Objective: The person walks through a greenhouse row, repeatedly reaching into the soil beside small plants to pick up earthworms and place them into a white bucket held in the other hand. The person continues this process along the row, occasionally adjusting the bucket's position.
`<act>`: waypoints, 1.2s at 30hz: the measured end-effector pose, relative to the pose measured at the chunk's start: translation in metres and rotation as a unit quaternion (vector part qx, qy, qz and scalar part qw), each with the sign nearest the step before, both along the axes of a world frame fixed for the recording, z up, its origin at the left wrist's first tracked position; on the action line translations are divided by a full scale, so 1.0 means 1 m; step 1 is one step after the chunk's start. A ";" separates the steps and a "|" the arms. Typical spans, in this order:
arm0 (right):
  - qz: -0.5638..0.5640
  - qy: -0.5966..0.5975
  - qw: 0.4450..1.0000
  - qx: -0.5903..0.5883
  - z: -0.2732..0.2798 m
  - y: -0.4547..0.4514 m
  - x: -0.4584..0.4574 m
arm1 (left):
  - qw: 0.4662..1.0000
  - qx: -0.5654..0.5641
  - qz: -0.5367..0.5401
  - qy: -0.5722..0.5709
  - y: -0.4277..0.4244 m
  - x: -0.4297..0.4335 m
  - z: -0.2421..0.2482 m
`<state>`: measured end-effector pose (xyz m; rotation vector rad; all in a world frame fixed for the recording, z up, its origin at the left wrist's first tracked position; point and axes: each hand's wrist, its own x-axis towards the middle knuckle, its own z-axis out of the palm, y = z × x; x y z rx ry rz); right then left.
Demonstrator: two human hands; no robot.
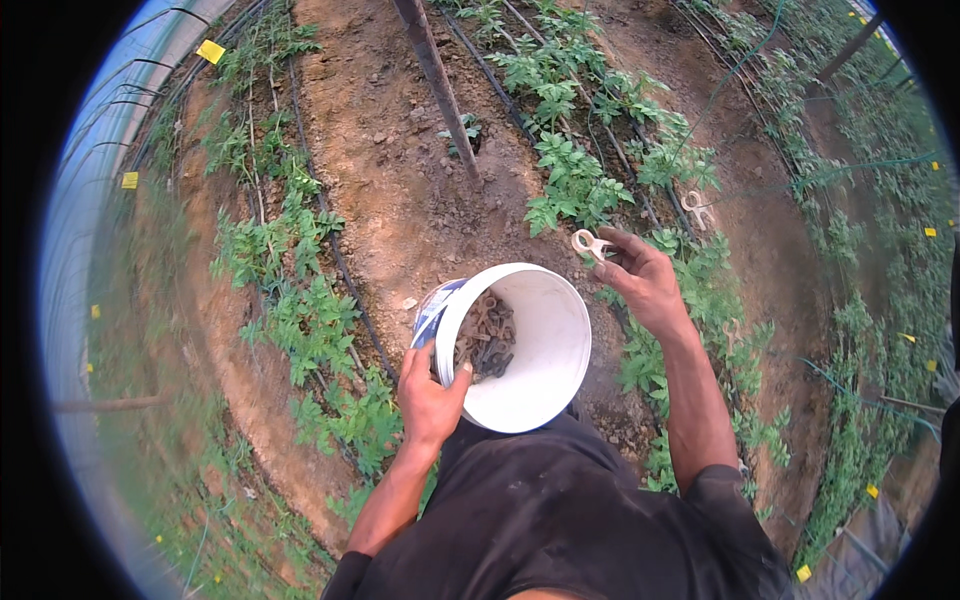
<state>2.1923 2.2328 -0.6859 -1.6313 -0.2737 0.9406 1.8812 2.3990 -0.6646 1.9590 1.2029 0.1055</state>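
Note:
My left hand (435, 394) grips the near left rim of a white plastic bucket (544, 337), its thumb over the edge. The bucket is tilted, its mouth facing up and to the right. Many small plant clips (487, 337), beige and some dark grey, lie at its bottom. To the right of the bucket, my right hand (637, 277) pinches one beige plastic clip (589, 244) with a ring at one end, between thumb and fingers. Another such clip (697, 208) is beyond that hand, beside the leafy plants (574, 180). A further clip (731, 334) shows faintly among the leaves at the right.
A rusty pole (442, 90) stands in the soil ahead. Black drip hoses (341, 262) run along the plant rows to the left and right. Green strings (855, 169) cross the right side. Yellow cards (211, 52) hang around the edges, near plastic sheeting (82, 187) at the left.

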 end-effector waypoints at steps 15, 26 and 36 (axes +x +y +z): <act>-0.040 -0.532 0.753 -0.384 0.003 0.006 0.107 | 1.000 -0.005 -0.007 0.012 0.007 -0.004 -0.014; -0.001 -0.542 0.755 -0.370 -0.019 0.030 0.139 | 1.000 0.014 -0.026 -0.008 0.017 -0.002 -0.016; 0.003 -0.496 0.765 -0.410 -0.034 0.037 0.162 | 0.999 0.031 -0.027 -0.002 0.024 -0.001 -0.009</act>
